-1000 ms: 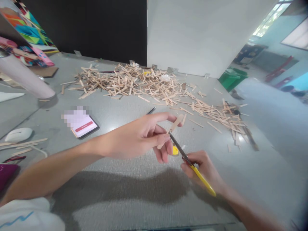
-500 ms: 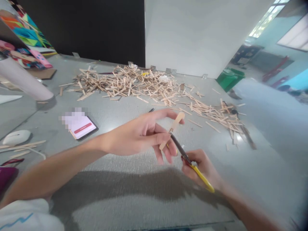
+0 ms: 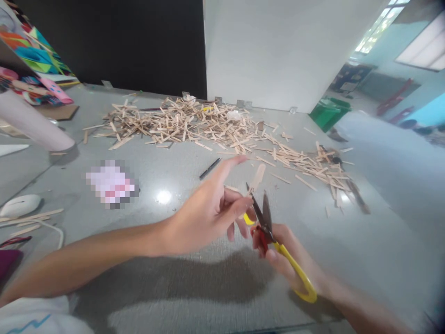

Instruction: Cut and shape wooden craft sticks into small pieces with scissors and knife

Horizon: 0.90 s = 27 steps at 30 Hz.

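Over the desk [image 3: 167, 171], inboard of its near edge, the left hand [image 3: 215, 208] has its grip pinched narrow, and the right hand [image 3: 289, 237] has its grip curled around the opened scissors [image 3: 266, 226], next to the wooden stick [image 3: 258, 175] in the left.

left grip [image 3: 212, 213]: wooden stick [image 3: 258, 175] | right grip [image 3: 283, 266]: scissors [image 3: 267, 227], blades parted | stick pile [image 3: 187, 123]: beyond

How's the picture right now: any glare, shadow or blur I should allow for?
Head view: a bright glare spot on the table, left of the left hand; a broad shadow below that hand; the background beyond the green bin soft; a pixelated patch at left; scissors readable, but whether they touch the stick is unclear.
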### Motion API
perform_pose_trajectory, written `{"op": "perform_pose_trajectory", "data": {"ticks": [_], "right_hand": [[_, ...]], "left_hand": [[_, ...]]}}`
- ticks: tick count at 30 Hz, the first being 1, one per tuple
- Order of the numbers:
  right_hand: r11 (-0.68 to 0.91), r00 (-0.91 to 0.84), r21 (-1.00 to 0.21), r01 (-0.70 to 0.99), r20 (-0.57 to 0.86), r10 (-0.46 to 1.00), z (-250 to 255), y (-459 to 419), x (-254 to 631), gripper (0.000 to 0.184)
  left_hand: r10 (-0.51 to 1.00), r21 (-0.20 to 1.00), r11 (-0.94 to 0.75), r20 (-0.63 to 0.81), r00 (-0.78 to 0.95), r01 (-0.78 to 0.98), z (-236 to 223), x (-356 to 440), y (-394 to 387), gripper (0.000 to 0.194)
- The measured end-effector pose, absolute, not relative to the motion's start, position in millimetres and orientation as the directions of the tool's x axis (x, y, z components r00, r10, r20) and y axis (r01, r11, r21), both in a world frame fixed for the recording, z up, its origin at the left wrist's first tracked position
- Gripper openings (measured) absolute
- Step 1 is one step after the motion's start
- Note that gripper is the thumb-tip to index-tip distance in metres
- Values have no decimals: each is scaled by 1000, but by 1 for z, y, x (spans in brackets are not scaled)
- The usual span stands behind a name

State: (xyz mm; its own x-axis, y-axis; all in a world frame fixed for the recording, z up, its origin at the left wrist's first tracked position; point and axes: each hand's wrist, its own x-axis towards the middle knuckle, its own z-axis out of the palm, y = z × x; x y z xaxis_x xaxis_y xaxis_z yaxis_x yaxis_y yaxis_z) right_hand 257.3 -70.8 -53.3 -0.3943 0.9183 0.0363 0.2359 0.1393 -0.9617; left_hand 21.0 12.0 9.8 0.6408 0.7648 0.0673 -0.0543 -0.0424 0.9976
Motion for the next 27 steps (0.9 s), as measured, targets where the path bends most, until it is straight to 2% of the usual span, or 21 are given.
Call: {"op": "perform_pose_trajectory", "data": {"ticks": [2,4,7,10,13,16,20,23,27], "right_hand": [[158,-378,-957,241,58,924,-47,-69,253,58],[154,-401,-969,191,67,914,-45,-67,251,53],[115,-477,-990,79,63,876,-52,-66,249,47],[69,-546,-998,-11,63,835,-59,-65,247,45],[77,-554,-996,-50,92,827,-59,-65,246,44],[141,-475,-989,34,108,873,-56,-67,248,45],[121,-406,-982,146,53,912,-56,-70,252,53],[99,-439,-988,122,36,898,-57,-70,252,55],[83,-481,-994,68,40,876,-54,-69,251,59]], "left_hand": [[735,994,51,29,678,-97,3,25,5,95],[697,977,173,-30,717,-127,-2,30,-2,107],[632,932,337,-119,766,-134,-9,37,-10,117],[581,905,408,-157,799,-118,-14,40,-12,122],[564,924,380,-195,803,-43,-15,39,-7,116],[584,945,326,-213,784,13,-14,37,2,99],[650,947,287,-82,756,-144,-16,38,14,78],[622,911,327,-8,783,-251,-22,40,21,72],[577,892,347,39,816,-289,-30,41,23,62]]}}
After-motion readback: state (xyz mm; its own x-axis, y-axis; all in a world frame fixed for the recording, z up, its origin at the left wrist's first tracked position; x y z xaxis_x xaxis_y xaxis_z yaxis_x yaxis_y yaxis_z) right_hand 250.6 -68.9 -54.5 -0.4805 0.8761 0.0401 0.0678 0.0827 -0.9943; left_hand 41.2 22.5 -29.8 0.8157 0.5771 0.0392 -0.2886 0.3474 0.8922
